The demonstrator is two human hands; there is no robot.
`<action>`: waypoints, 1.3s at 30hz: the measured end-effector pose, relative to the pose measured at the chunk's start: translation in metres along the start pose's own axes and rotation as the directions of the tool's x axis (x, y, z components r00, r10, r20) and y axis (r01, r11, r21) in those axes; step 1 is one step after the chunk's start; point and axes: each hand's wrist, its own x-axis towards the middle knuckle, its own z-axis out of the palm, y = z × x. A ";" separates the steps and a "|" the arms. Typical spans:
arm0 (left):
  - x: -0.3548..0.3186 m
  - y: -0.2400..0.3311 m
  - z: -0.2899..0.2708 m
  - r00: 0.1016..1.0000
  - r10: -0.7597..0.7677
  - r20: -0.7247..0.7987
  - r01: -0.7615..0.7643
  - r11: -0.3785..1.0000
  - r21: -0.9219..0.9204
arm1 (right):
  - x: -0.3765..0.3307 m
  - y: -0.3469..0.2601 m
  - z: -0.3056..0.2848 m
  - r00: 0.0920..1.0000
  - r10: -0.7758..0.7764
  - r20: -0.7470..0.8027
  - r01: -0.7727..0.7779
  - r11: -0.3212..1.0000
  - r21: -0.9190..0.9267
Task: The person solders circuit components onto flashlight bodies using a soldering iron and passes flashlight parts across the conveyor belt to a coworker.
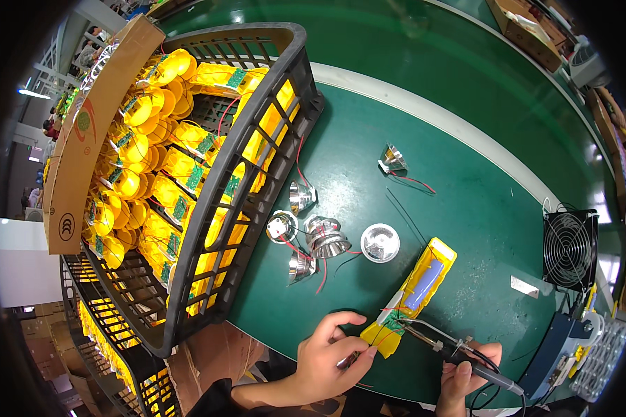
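In front of me a yellow plastic housing [384,340] lies slanted on the green table. A blue cylindrical battery [425,283] sits inside it, and a small green circuit board [394,320] with thin wires is at its near end. My right hand [468,372] grips a soldering iron [490,376] with a thin metal tube along it; its tip reaches the circuit board. Beside the housing's near end, my left hand [330,361] is closed, thumb and fingers pinched together. A small dark, shiny piece shows between its fingers, too hidden to name.
Several silver reflector cups [328,238] with red and black wires lie mid-table; another reflector cup [394,160] is farther back. At left stands a black crate [212,243] full of yellow housings, a cardboard strip [83,160] along it. A black fan [570,249] and blue-grey device [548,358] stand right.
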 end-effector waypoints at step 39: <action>0.000 0.000 0.003 1.000 -0.004 -0.015 0.004 0.999 -0.047 | 0.001 0.000 0.003 1.000 0.013 -0.013 -0.014 0.996 -0.084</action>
